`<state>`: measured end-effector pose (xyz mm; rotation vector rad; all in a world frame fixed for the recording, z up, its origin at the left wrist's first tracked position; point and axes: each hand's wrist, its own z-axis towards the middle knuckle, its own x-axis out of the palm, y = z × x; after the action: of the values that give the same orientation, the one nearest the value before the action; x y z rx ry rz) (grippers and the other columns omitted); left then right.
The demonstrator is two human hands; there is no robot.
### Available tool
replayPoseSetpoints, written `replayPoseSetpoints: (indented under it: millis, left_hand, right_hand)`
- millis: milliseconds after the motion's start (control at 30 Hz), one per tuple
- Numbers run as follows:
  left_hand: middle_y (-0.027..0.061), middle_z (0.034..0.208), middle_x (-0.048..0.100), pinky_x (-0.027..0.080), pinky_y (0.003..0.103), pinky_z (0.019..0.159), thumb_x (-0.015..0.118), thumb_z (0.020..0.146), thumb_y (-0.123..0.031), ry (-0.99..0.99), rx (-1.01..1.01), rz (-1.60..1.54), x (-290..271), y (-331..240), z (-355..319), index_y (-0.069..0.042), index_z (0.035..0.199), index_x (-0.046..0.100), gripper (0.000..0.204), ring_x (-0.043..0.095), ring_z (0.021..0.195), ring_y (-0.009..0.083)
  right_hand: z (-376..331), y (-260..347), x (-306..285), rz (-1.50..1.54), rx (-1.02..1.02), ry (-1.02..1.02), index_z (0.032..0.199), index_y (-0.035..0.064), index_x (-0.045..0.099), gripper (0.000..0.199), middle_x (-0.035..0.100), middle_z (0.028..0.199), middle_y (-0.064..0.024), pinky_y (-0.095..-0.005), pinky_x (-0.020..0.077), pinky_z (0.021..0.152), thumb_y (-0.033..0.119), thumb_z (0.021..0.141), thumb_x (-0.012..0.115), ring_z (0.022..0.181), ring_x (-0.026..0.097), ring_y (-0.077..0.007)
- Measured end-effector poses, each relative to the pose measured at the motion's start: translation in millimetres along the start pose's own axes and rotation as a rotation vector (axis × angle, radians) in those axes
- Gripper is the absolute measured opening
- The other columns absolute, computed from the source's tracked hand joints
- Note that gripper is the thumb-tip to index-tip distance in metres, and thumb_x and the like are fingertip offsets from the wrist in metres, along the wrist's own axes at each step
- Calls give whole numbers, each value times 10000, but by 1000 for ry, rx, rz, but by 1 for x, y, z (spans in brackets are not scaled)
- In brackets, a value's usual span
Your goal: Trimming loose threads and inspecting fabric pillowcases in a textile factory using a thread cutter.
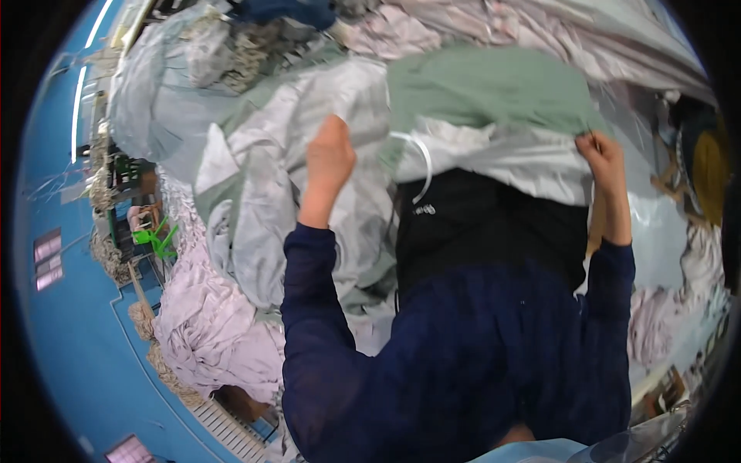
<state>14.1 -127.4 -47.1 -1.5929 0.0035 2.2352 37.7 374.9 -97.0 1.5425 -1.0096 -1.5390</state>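
Note:
A green cloth piece with a white underside (pixel 494 85) lies across my lap, its white part folded toward me. At its right corner my right hand (pixel 603 158) is closed, pinching the edge between thumb and fingers. My left hand (pixel 330 158) is a closed fist, a little blurred, over a heap of white and green fabric (pixel 278 185). What it holds, if anything, is hidden. Between the hands a narrow white strip (pixel 423 158) curves from the green cloth's left edge down over my black apron (pixel 486 224).
More cloth surrounds me: a pale pink pile (pixel 216 324) at the left, pink fabric (pixel 525 27) along the far side and grey-blue cloth (pixel 162 100) at the far left. A bright green object (pixel 158 238) stands beyond the left pile. A blue surface (pixel 77 332) fills the left edge.

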Motion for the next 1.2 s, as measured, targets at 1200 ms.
replayPoseSetpoints:
  millis: [1200]
  left_hand:
    - [76,755,580,452,374,547,623,777,-53,131,7,-470,27,-123,17,-65,784,598,29,587,615,281]
  right_hand:
    - [-4,0,5,90,155,41,826,24,644,148,542,742,90,-186,322,622,140,917,652,703,421,-5]
